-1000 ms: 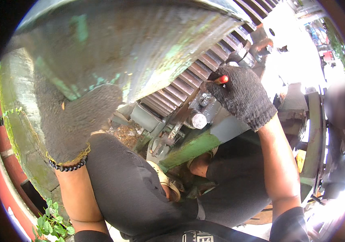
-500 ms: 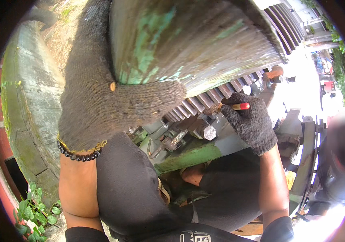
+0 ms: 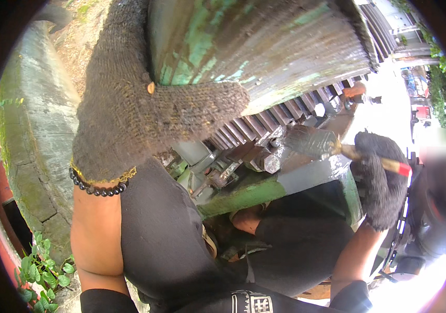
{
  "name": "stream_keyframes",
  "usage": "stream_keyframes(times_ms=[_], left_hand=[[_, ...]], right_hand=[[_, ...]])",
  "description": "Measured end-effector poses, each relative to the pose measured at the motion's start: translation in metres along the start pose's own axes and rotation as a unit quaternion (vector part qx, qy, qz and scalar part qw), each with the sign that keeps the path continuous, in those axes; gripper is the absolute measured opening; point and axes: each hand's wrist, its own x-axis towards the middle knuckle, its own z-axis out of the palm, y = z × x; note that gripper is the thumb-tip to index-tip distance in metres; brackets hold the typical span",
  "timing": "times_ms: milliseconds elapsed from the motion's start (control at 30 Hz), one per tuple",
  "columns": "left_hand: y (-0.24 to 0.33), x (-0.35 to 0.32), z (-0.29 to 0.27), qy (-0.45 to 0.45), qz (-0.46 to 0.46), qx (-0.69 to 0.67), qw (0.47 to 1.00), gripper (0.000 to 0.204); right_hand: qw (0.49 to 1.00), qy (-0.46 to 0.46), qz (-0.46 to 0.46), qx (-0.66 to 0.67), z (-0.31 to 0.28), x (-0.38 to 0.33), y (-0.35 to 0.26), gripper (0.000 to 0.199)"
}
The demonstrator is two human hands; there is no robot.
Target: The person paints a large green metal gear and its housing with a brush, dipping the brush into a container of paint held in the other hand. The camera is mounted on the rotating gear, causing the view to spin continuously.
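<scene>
Both hands wore knitted work gloves, which suited the grimy, greasy metal they were near. The left hand [image 3: 129, 104] was laid flat against the big green-stained drum [image 3: 264, 47], fingers wrapped over its edge and thumb stretched along the lower rim just above the gear teeth [image 3: 264, 125]; pressed there, it looked like a brace that steadied the person while leaning in close. A string of dark beads [image 3: 97, 188] sat at that wrist. The right hand [image 3: 379, 182] was closed in a fist around the handle of a paintbrush [image 3: 332, 148], the red end of the handle sticking out past the glove and the dark, wet-looking bristles pointing left toward the teeth and the bolt end [image 3: 271, 163] beneath them. Held sideways like that, the bristles could reach into the gap under the drum, above the green frame bar [image 3: 254, 193]; whether they touched metal could not be told. Black-trousered knees filled the foreground, suggesting a crouch beside the machine.
</scene>
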Motion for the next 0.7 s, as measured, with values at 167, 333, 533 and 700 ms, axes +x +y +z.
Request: stream_keyframes(times_ms=[167, 333, 533, 700], left_hand=[[0.001, 0.003, -0.002, 0.001, 0.016, -0.053, 0.998, 0.096], [0.005, 0.001, -0.002, 0.011, 0.015, -0.1, 0.995, 0.103], [0.01, 0.012, 0.005, 0.012, 0.032, -0.154, 0.987, 0.11], [0.019, 0.011, 0.008, 0.06, 0.034, -0.159, 0.985, 0.093]], right_hand=[[0.984, -0.084, -0.128, -0.094, 0.002, -0.031, 0.002, 0.03], [0.937, -0.124, -0.185, -0.269, 0.005, -0.058, 0.008, 0.028], [0.964, -0.102, -0.143, -0.2, 0.009, -0.058, 0.0, 0.022], [0.972, -0.077, -0.142, -0.173, 0.039, -0.02, -0.01, 0.021]])
